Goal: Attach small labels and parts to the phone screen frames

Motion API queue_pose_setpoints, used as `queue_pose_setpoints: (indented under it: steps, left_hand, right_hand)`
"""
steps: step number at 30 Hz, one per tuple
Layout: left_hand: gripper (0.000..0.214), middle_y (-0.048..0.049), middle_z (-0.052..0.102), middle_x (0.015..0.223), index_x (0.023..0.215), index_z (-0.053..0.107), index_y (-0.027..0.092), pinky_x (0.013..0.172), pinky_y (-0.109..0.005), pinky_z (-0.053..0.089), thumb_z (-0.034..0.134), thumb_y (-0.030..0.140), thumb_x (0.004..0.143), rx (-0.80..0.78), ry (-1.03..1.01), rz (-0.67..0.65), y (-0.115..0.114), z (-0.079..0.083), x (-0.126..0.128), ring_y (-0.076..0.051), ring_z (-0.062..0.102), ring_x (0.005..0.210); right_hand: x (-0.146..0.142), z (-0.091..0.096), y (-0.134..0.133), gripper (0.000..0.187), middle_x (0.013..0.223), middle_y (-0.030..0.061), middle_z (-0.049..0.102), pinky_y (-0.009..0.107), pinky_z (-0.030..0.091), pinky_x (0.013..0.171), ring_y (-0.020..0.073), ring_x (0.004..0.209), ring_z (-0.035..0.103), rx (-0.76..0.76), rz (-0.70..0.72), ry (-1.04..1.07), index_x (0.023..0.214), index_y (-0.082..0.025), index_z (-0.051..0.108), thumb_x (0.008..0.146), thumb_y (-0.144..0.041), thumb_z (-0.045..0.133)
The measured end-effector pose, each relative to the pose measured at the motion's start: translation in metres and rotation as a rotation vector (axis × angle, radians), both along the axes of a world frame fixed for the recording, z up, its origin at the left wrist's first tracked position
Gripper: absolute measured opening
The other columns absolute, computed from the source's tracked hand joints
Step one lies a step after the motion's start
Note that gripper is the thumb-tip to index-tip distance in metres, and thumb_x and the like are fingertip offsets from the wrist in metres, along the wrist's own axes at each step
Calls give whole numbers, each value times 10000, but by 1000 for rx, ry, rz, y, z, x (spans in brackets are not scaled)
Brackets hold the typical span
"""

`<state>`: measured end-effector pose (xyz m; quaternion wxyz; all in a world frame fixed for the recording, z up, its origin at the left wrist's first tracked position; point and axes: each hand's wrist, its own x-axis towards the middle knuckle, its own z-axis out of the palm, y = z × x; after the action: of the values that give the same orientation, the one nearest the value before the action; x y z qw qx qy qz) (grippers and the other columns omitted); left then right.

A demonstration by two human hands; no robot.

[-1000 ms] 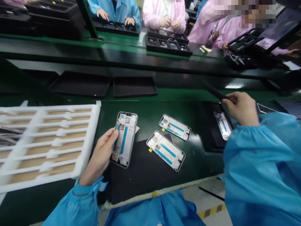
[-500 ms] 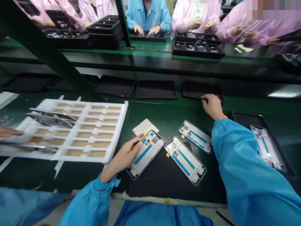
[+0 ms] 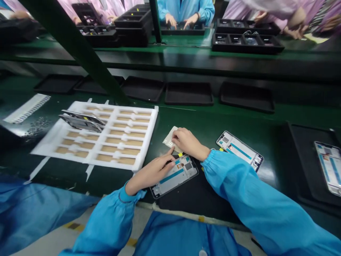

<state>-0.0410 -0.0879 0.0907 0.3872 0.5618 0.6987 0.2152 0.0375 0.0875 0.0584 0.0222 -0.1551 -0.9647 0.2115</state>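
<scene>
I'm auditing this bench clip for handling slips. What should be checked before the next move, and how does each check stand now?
1. Left hand on the phone frame: ok, fingers lie flat along its left edge.
2. Phone frame lies on the black mat: ok.
3. Right hand reaches the pale sheet: ok, fingertips touch it.
4. Pale sheet actually pinched: cannot tell.
5. Second phone frame lies flat, apart from both hands: ok.
</scene>
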Motion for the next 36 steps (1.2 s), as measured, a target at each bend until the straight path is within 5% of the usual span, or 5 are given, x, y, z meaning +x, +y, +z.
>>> queue_pose_setpoints:
  steps: [13, 21, 28, 33, 36]
  left_hand:
    - [321, -98, 605, 1307, 1225, 538, 192, 945, -389, 491, 348, 349, 1019, -56, 163, -118, 11, -7, 2, -289, 596, 1190]
    - [317, -42, 262, 1606, 1034, 578, 228, 924, -372, 502, 320, 411, 1013, -142, 174, -158, 12, 0, 0, -275, 647, 1124]
    - [271, -58, 238, 1614, 1044, 556, 233, 896, -347, 512, 325, 375, 1037, 66, 202, -74, -5, 6, 8, -250, 637, 1158]
    - [186, -28, 701, 1104, 1117, 551, 240, 679, -292, 497, 398, 298, 1027, 203, 532, -81, -20, 29, 25, -216, 708, 895]
    - [140, -3, 690, 808, 1095, 564, 213, 610, -289, 454, 496, 182, 976, 238, 708, -96, -23, 31, 35, -201, 693, 745]
  right_hand:
    - [1, 13, -44, 293, 1058, 207, 612, 502, 426, 922, 325, 1041, 539, 201, 35, -81, 1026, -62, 616, 910, -6, 352]
    - [5, -1, 1, 118, 967, 94, 655, 372, 511, 812, 203, 889, 623, -168, -99, 155, 933, -162, 523, 920, -94, 428]
    - [13, 12, 16, 109, 747, 20, 649, 288, 566, 629, 147, 676, 670, -553, -238, 425, 859, -201, 469, 891, -297, 509]
    - [51, 54, -3, 198, 777, 27, 652, 310, 579, 659, 170, 703, 669, -645, -272, 536, 893, -205, 578, 842, -384, 643]
    - [77, 72, -22, 163, 843, 38, 661, 302, 569, 680, 183, 758, 671, -551, -239, 511, 936, -236, 616, 884, -391, 625]
